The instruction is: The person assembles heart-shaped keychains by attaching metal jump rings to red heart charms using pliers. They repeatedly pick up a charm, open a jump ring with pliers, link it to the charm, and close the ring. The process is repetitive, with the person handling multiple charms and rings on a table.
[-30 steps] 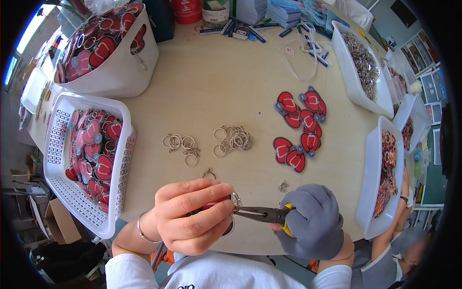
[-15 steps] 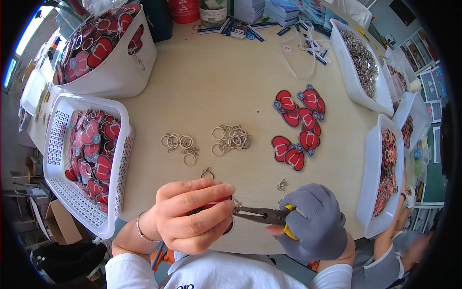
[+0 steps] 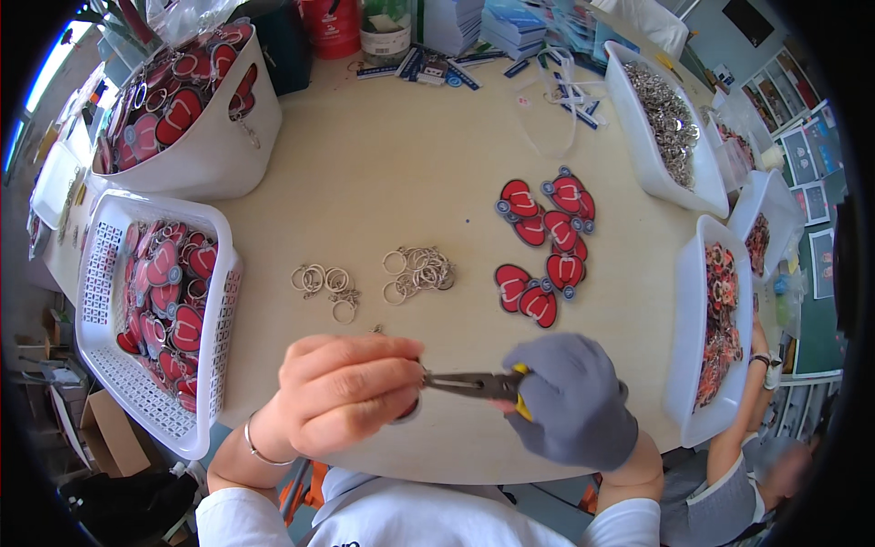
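Observation:
My bare left hand is closed, pinching a red keychain charm mostly hidden by the fingers; only its dark lower edge shows. A grey glove covers my right hand, wrapped around the yellow handles of long-nosed pliers. The pliers' tips meet the left fingertips, where a small metal link seems to sit; what the jaws grip is too small to tell. Beyond the hands lie a pile of split rings with chains, a smaller ring group and several loose red charms.
At left stand a white perforated basket and a taller white bin, both filled with red keychains. On the right are a white tray of metal parts and a tray of orange-red pieces. Another person's arm reaches in there.
The whole view has shifted slightly, the table things now lying a little further left. Both hands keep their grip, and the red of the held charm is now less visible.

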Demonstrator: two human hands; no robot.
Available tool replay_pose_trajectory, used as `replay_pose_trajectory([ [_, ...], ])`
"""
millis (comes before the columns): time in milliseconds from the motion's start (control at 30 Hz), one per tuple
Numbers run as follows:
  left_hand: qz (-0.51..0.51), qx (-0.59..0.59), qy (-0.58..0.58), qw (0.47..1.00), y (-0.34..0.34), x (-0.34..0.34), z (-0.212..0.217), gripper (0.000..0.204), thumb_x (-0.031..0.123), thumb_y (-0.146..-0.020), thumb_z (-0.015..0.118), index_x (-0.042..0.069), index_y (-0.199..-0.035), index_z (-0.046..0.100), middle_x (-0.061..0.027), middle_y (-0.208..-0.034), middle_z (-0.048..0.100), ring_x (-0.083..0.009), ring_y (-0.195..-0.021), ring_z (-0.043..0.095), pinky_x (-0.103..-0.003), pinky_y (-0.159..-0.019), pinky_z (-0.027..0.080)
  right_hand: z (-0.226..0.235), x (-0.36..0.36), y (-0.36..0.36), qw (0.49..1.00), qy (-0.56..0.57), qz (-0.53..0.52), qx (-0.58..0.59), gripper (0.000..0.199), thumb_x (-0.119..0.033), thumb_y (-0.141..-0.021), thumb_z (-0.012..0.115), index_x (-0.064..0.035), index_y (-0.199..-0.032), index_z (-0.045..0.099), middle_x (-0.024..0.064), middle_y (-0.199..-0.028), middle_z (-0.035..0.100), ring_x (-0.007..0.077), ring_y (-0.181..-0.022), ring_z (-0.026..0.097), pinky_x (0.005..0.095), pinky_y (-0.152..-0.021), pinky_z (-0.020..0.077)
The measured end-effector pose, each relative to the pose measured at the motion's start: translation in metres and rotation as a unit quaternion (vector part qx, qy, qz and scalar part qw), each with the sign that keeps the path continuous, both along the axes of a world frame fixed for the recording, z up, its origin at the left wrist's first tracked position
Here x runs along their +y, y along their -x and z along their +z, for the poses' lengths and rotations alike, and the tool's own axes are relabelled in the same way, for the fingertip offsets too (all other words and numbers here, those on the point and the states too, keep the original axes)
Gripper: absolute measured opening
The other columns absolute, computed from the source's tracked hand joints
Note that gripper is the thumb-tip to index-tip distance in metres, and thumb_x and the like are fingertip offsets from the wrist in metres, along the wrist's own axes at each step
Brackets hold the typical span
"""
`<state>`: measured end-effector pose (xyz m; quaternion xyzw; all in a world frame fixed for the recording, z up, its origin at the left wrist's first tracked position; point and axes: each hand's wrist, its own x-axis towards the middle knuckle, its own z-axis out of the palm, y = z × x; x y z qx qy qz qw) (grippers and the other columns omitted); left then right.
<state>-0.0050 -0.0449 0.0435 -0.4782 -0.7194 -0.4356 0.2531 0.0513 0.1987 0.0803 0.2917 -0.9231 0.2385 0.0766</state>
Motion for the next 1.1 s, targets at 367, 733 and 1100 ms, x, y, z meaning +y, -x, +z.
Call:
replay_pose_trajectory([
  [367,0.649,-0.081,0.077,0.752,-0.004,-0.102,0.025,0.032,-0.007,-0.09,0.045,0.0,-0.117,0.061,-0.0155,-0.116,0.061,-0.0294,-0.104,0.061,-0.038,-0.089,0.049,-0.064,0.037,0.052,0.98,-0.092,-0.171,-0.042,0.038,-0.024,-0.061,0.082,-0.0012,-0.086,0.065,0.0085,-0.108,0.052,0.0266,-0.106,0.048,0.041,-0.092,0.0404],
  [733,0.369,-0.142,0.148,0.907,-0.01,0.0,0.019,0.049,-0.004,-0.076,0.066,0.002,-0.123,0.057,-0.0159,-0.128,0.055,-0.0331,-0.123,0.049,-0.041,-0.102,0.04,-0.047,0.043,0.035,0.968,-0.202,-0.15,-0.009,0.028,-0.02,-0.066,0.076,-0.0016,-0.084,0.064,0.0097,-0.104,0.055,0.0267,-0.1,0.049,0.0404,-0.081,0.0395],
  [1100,-0.014,-0.04,0.23,0.972,0.039,0.11,-0.039,0.039,-0.002,-0.075,0.056,-0.001,-0.113,0.059,-0.013,-0.115,0.06,-0.029,-0.111,0.055,-0.036,-0.091,0.048,-0.041,0.057,0.047,0.95,0.093,-0.297,0.025,0.014,-0.01,-0.075,0.072,0.0004,-0.081,0.064,0.0126,-0.1,0.06,0.0297,-0.092,0.057,0.039,-0.075,0.0473],
])
